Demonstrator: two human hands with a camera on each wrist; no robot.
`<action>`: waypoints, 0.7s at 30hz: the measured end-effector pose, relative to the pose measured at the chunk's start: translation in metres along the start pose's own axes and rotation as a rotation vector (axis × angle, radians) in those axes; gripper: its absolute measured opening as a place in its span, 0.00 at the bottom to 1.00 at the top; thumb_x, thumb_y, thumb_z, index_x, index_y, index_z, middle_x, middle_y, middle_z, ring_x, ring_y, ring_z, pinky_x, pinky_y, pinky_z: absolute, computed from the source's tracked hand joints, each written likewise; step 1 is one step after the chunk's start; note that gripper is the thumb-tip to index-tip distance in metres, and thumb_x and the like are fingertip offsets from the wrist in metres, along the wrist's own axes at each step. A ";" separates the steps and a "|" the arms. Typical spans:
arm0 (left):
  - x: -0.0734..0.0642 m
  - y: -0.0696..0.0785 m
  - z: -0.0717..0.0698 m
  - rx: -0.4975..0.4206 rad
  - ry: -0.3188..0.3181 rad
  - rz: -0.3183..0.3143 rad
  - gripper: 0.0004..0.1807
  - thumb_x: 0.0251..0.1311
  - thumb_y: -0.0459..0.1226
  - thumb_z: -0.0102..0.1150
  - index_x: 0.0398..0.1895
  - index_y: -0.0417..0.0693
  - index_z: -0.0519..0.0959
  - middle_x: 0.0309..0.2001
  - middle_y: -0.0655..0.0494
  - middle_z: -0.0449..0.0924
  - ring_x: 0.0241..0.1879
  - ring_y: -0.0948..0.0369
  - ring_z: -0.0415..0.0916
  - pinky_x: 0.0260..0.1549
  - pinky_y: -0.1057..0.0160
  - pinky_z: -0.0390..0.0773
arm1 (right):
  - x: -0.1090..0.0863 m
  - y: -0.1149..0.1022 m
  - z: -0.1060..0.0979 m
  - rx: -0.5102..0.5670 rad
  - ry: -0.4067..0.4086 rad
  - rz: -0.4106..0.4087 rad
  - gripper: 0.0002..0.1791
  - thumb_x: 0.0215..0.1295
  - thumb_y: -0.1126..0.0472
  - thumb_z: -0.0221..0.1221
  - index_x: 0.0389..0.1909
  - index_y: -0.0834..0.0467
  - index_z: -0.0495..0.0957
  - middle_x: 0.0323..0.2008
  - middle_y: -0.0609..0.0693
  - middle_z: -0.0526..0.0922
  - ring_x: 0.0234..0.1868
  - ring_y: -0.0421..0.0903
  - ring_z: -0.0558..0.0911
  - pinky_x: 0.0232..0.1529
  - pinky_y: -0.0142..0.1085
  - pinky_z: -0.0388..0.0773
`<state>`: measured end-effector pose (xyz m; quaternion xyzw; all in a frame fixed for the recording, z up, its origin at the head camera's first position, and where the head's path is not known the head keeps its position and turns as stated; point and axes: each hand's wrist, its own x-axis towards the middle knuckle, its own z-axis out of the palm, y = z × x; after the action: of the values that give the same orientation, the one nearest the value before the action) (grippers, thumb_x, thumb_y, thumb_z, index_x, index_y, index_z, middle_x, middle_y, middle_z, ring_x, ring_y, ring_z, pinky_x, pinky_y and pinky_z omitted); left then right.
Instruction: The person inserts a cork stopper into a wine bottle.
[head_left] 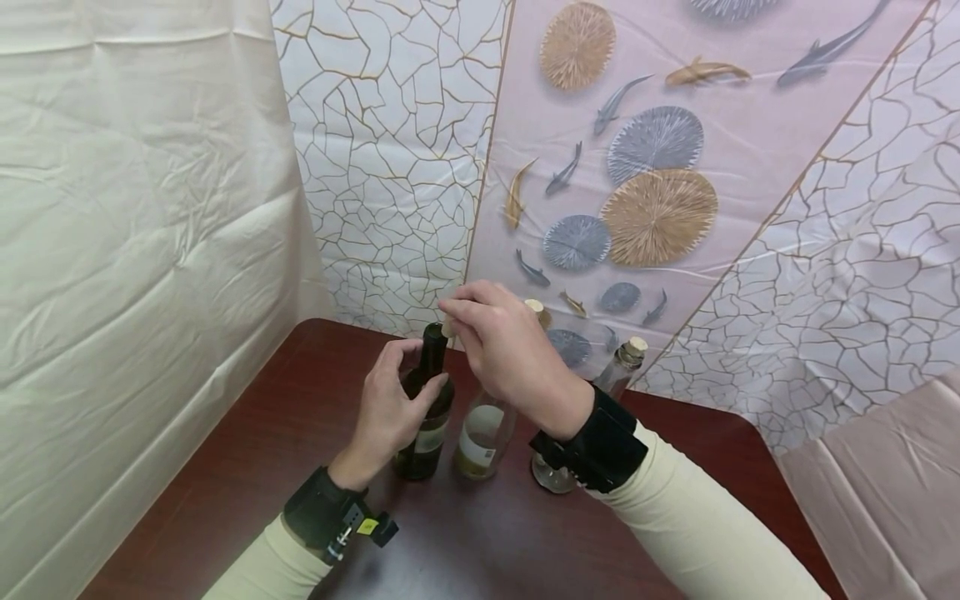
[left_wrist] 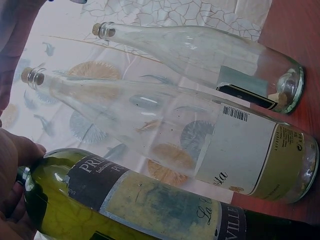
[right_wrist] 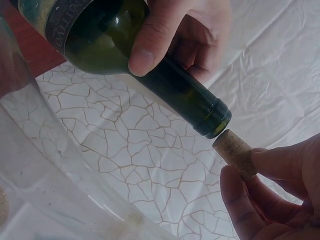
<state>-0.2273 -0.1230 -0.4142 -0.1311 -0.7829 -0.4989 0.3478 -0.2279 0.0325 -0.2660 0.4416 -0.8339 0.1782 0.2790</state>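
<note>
My left hand (head_left: pixel 390 408) grips a green wine bottle (head_left: pixel 423 462) round its neck and shoulder, the thumb lying along the near side. In the left wrist view the bottle's label (left_wrist: pixel 160 200) is partly worn. My right hand (head_left: pixel 513 354) pinches a cork (right_wrist: pixel 234 152) between thumb and fingers. In the right wrist view the cork's end is right at the rim of the bottle mouth (right_wrist: pixel 220 122), outside it. Just right of the green bottle stands a clear bottle (head_left: pixel 483 433) with a pale label and a cork (head_left: pixel 534 306) in its mouth, partly behind my right hand.
Farther right, another clear bottle (head_left: pixel 553 477) stands behind my right wrist, a cork (head_left: pixel 637 343) in its mouth. A loose cork (left_wrist: pixel 277 98) shows near its base in the left wrist view. The dark red table (head_left: pixel 255 450) meets patterned cloth (head_left: pixel 390 167) at the back.
</note>
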 end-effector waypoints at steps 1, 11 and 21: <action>0.000 0.000 0.000 0.000 0.000 0.000 0.24 0.55 0.37 0.69 0.54 0.44 0.73 0.47 0.50 0.76 0.43 0.59 0.77 0.42 0.56 0.81 | 0.001 0.000 0.000 0.003 -0.005 0.001 0.15 0.67 0.68 0.58 0.53 0.60 0.83 0.46 0.51 0.83 0.46 0.46 0.78 0.47 0.39 0.77; 0.000 -0.001 0.000 -0.010 -0.005 0.014 0.25 0.55 0.38 0.69 0.55 0.44 0.72 0.48 0.50 0.76 0.43 0.59 0.77 0.43 0.56 0.81 | 0.010 -0.004 0.002 0.002 -0.044 -0.005 0.16 0.67 0.67 0.57 0.55 0.60 0.82 0.47 0.51 0.82 0.49 0.45 0.77 0.49 0.38 0.77; -0.001 -0.002 -0.001 -0.018 -0.004 0.023 0.24 0.56 0.38 0.68 0.55 0.43 0.72 0.48 0.50 0.76 0.44 0.59 0.77 0.44 0.57 0.81 | 0.009 -0.002 0.008 0.006 -0.043 -0.015 0.16 0.68 0.67 0.57 0.55 0.60 0.82 0.48 0.50 0.82 0.49 0.45 0.77 0.50 0.39 0.77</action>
<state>-0.2274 -0.1245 -0.4158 -0.1443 -0.7776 -0.5016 0.3506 -0.2325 0.0210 -0.2661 0.4523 -0.8359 0.1693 0.2607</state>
